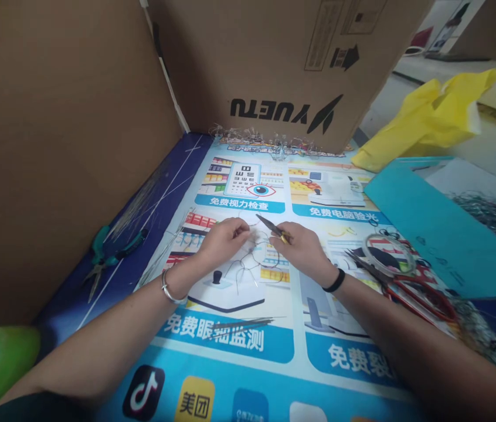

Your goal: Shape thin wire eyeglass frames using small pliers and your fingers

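Observation:
My left hand (pixel 226 239) is closed in a pinch at the middle of the printed mat, on what looks like a thin wire (pixel 250 258). Loose loops of that wire spread below and between both hands. In my right hand (pixel 303 246) are small scissors (pixel 269 224) with dark pointed blades and a gold-coloured part; the tips point up and left, near my left fingertips. My palm hides their handles. Closer to me, a small bundle of thin dark wires (pixel 248 324) lies on the mat.
Teal-handled pliers (pixel 101 252) lie at left beside straight wires (pixel 136 202). On the right are red-handled scissors (pixel 424 296), a clear roll (pixel 389 253) and a teal box (pixel 441 234) holding tangled strands. Cardboard walls (pixel 248 64) stand behind and left. A yellow bag (pixel 428 117) is at back right.

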Motion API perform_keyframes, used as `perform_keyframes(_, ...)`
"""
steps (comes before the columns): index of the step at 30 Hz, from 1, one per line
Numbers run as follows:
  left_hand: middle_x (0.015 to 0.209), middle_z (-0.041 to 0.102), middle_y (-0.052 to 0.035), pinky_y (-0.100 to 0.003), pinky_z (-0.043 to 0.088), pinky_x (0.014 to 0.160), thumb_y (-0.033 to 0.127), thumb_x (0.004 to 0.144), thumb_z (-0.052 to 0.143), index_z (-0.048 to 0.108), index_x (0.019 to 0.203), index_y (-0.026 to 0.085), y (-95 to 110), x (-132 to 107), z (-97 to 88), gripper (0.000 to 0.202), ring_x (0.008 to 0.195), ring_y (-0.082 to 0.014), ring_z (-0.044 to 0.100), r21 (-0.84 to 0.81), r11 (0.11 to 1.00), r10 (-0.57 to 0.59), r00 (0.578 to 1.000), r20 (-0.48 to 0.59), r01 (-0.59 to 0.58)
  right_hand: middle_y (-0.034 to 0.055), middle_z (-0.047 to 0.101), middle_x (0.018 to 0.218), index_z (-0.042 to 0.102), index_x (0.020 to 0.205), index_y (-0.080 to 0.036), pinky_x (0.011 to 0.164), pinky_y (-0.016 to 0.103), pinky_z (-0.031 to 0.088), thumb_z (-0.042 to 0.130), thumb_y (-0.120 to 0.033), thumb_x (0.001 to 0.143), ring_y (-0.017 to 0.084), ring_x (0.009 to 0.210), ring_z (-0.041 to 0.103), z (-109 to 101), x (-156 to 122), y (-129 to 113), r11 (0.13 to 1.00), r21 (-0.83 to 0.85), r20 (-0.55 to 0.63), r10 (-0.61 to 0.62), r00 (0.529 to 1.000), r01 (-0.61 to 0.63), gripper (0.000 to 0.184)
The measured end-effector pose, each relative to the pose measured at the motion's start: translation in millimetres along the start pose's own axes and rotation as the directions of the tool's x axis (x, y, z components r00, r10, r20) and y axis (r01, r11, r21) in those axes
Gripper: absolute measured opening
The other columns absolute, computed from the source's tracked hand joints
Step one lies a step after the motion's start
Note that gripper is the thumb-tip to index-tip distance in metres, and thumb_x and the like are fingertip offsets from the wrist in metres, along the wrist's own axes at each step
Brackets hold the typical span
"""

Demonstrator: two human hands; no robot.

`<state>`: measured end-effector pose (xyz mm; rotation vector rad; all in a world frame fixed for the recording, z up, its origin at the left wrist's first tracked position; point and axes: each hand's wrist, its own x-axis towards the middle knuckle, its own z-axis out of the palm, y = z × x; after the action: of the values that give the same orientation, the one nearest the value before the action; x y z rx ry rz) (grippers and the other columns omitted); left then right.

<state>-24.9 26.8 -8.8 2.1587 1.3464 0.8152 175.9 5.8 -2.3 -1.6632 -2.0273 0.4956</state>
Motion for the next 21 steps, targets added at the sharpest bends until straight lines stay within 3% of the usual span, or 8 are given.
perform_keyframes(3, 0.076, 0.061, -0.0005, -0.025, 0.043, 0.068, 0.022, 0.082, 0.053, 0.061, 0.081, 0.018, 1, 0, -2.6, 0.009, 0.075, -0.0128, 0.056, -0.021, 0.999, 0.024, 0.993, -0.118, -0.027, 0.0005, 0.062, 0.079, 0.06, 0.083, -0.021, 0.066, 0.026, 0.038, 0.052, -0.034, 0.077, 0.015, 0.073, 0.055, 1, -2, 5, 0.994, 0.107, -0.069, 0.018, 0.997, -0.011, 0.017)
perform_keyframes(6, 0.081, 0.063, -0.0019, -0.026, 0.046, 0.072, 0.02, 0.083, 0.053, 0.062, 0.085, 0.018, 3, -1, -4.8, 0.01, 0.08, -0.0133, 0.058, -0.044, 0.992, 0.11, 0.986, -0.123, -0.116, 0.0009, 0.063, 0.079, 0.061, 0.083, -0.02, 0.066, 0.027, 0.039, 0.054, -0.033, 0.076, 0.015, 0.072, 0.055, 1, -4, 7, 0.989, 0.15, -0.089, 0.011, 0.996, 0.003, 0.016)
perform_keyframes(9, 0.101, 0.066, -0.006, -0.031, 0.046, 0.084, 0.028, 0.083, 0.056, 0.062, 0.102, 0.019, 4, -2, -7.8, 0.022, 0.097, -0.0165, 0.059, -0.05, 0.964, 0.262, 0.964, 0.031, -0.261, 0.0006, 0.062, 0.076, 0.061, 0.082, -0.02, 0.064, 0.026, 0.039, 0.054, -0.033, 0.076, 0.014, 0.069, 0.054, 1, -6, 7, 0.984, 0.175, -0.11, 0.004, 0.994, 0.016, 0.016)
perform_keyframes(11, 0.118, 0.061, -0.0073, -0.036, 0.04, 0.094, 0.037, 0.082, 0.058, 0.058, 0.115, 0.022, 5, -2, -11.0, 0.036, 0.113, -0.02, 0.052, -0.003, 0.935, 0.348, 0.915, 0.203, -0.354, 0.0002, 0.061, 0.074, 0.061, 0.082, -0.02, 0.063, 0.026, 0.039, 0.054, -0.033, 0.076, 0.014, 0.068, 0.054, 0, -6, 7, 0.979, 0.204, -0.119, 0.004, 0.993, 0.021, 0.016)
perform_keyframes(14, 0.132, 0.052, -0.0078, -0.041, 0.032, 0.101, 0.046, 0.08, 0.058, 0.049, 0.126, 0.025, 3, -2, -16.3, 0.052, 0.127, -0.0226, 0.041, 0.076, 0.904, 0.362, 0.849, 0.385, -0.42, 0.0, 0.061, 0.074, 0.062, 0.082, -0.02, 0.063, 0.026, 0.04, 0.054, -0.033, 0.076, 0.014, 0.067, 0.054, 0, -7, 7, 0.972, 0.233, -0.119, 0.01, 0.993, 0.018, 0.016)
perform_keyframes(17, 0.136, 0.048, -0.0079, -0.041, 0.027, 0.103, 0.048, 0.081, 0.055, 0.046, 0.13, 0.024, 1, -2, -19.3, 0.055, 0.132, -0.0223, 0.034, 0.125, 0.894, 0.337, 0.829, 0.447, -0.431, 0.0001, 0.061, 0.074, 0.062, 0.082, -0.02, 0.062, 0.026, 0.04, 0.054, -0.033, 0.076, 0.013, 0.065, 0.053, 0, -8, 8, 0.975, 0.222, -0.113, 0.021, 0.993, 0.005, 0.017)
perform_keyframes(21, 0.135, 0.049, -0.0069, -0.043, 0.026, 0.103, 0.051, 0.08, 0.055, 0.05, 0.127, 0.025, 0, -2, -19.3, 0.054, 0.133, -0.0237, 0.031, 0.136, 0.895, 0.326, 0.833, 0.448, -0.424, 0.0004, 0.061, 0.075, 0.062, 0.083, -0.02, 0.063, 0.027, 0.04, 0.054, -0.034, 0.076, 0.014, 0.066, 0.053, 0, -8, 8, 0.976, 0.219, -0.11, 0.022, 0.994, 0.003, 0.018)
